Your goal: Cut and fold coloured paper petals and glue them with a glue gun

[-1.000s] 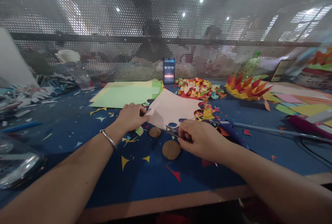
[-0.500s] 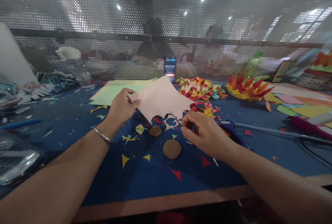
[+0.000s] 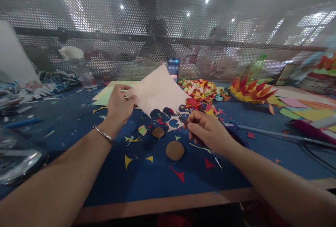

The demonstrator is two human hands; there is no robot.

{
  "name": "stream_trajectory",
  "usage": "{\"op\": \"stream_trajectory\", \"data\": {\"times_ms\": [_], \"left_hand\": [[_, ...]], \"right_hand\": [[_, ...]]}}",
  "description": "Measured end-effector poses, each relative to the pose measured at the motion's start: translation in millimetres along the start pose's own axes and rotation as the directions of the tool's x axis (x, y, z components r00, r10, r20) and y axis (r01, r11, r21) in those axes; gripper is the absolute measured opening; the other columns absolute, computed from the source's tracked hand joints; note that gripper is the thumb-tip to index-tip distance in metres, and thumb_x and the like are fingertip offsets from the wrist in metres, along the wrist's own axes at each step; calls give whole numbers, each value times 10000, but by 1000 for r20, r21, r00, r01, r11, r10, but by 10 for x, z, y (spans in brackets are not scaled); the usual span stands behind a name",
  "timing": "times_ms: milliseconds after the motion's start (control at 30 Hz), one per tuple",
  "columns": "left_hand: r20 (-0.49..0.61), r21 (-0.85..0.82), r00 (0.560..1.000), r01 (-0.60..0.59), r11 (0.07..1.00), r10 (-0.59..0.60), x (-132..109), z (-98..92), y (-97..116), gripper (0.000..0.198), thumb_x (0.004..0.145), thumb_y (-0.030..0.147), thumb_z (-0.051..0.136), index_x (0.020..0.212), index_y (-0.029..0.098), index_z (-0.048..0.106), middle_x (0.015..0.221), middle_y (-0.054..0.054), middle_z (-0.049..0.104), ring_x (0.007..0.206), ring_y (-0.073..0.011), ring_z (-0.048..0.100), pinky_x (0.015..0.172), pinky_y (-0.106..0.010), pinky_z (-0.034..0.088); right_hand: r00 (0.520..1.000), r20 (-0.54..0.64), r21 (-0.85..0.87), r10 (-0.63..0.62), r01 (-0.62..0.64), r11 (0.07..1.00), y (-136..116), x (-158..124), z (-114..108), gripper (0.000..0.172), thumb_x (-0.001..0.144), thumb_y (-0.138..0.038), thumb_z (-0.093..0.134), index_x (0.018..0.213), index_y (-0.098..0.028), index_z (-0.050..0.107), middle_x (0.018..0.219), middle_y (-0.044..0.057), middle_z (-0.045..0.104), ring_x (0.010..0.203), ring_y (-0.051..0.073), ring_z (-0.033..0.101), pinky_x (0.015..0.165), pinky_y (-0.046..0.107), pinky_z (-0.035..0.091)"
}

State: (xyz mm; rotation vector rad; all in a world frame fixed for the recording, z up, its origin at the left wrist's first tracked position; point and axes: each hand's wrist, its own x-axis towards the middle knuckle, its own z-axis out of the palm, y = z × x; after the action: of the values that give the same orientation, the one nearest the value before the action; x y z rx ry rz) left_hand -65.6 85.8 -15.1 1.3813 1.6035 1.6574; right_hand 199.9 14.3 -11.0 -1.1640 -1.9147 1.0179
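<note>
My left hand (image 3: pixel 122 102) pinches the left corner of a pale pink sheet of paper (image 3: pixel 162 92), holding it raised and tilted over the table. Curved bites are cut out of the sheet's lower edge. In my right hand (image 3: pixel 203 127) is a pair of small scissors (image 3: pixel 181 116), fingers closed round the handles, the blades pointing up-left near the sheet's lower right edge. A pale cut-out scrap with round holes (image 3: pixel 173 123) lies below the blades. Nearer to me are a smaller brown disc (image 3: pixel 158 132) and a larger brown disc (image 3: pixel 175 150).
Behind the sheet are a heap of coloured paper pieces (image 3: pixel 201 90) and a phone (image 3: pixel 173 68). At right sit a red-and-yellow paper flower (image 3: pixel 250 90) and a glue gun with a clear stick (image 3: pixel 262 131). A clear cup (image 3: pixel 80 71) stands left. Scraps dot the blue table (image 3: pixel 110 188).
The pink sheet has risen and turned, moving left with my left hand. The scissors have come away from its edge, and the holed pale scrap now lies apart below it.
</note>
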Motion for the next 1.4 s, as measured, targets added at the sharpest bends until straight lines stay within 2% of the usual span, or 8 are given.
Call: {"op": "stream_trajectory", "data": {"times_ms": [233,400,600,733,867,967,1133,1400], "left_hand": [[-123,-371,985,70,926,-123,56,-47,64,396,656,18,598,917,226,385,926,-12,581,854,-158,625,711,-287,556],[-12,-448,980,173,877,-199,9,-23,99,455,654,-54,578,952,234,390,901,-9,584,869,-155,630,755,-293,558],[173,-355,966,244,902,-193,-71,10,58,582,619,-34,655,1095,215,432,763,23,559,750,-153,641,729,-297,559],[322,-231,922,298,926,-217,-117,-2,58,475,625,7,676,1036,176,509,885,-33,593,771,-151,644,733,-282,548],[380,-99,900,270,958,-215,-139,-13,62,445,610,37,671,1014,175,546,1034,-64,585,768,-146,630,705,-271,532],[373,24,907,201,979,-195,-125,-38,49,476,621,86,649,1069,195,531,915,-34,598,706,-150,611,660,-275,511],[379,377,920,-58,924,-97,-88,-97,21,515,660,235,639,1159,210,515,790,-14,610,704,-208,612,655,-318,473],[359,564,932,-264,782,56,-50,-120,-2,546,704,344,636,1213,188,515,1110,-125,556,1080,-293,539,913,-409,420]], "right_hand": [[941,-336,314,-32,145,938,-54,17,-58,174,798,-211,509,968,-217,471,764,-10,613,473,88,529,385,200,394],[873,-488,435,21,223,872,-83,61,-232,242,797,-182,472,1027,-239,521,793,21,622,523,111,541,408,225,390],[809,-572,513,138,222,829,-172,108,-511,106,736,-214,551,842,-209,558,690,8,587,491,103,492,372,215,349],[841,-531,405,101,146,903,-142,92,-703,142,664,-216,666,741,-185,551,661,-8,580,468,68,436,351,179,307],[894,-426,129,136,-88,988,26,104,-932,349,664,-235,701,991,-184,590,562,-54,535,415,66,375,333,172,253],[918,-368,-89,146,-191,978,191,133,-1033,400,693,-310,696,1053,-175,589,512,-76,489,423,82,399,369,188,288],[940,-319,-239,120,-203,950,402,211,-1006,384,702,-314,687,1037,-154,592,629,-36,589,457,83,439,444,221,326],[932,-362,-471,-17,-167,866,507,309,-1039,377,716,-336,674,1048,-175,596,650,-16,608,533,123,511,518,246,371]]}}
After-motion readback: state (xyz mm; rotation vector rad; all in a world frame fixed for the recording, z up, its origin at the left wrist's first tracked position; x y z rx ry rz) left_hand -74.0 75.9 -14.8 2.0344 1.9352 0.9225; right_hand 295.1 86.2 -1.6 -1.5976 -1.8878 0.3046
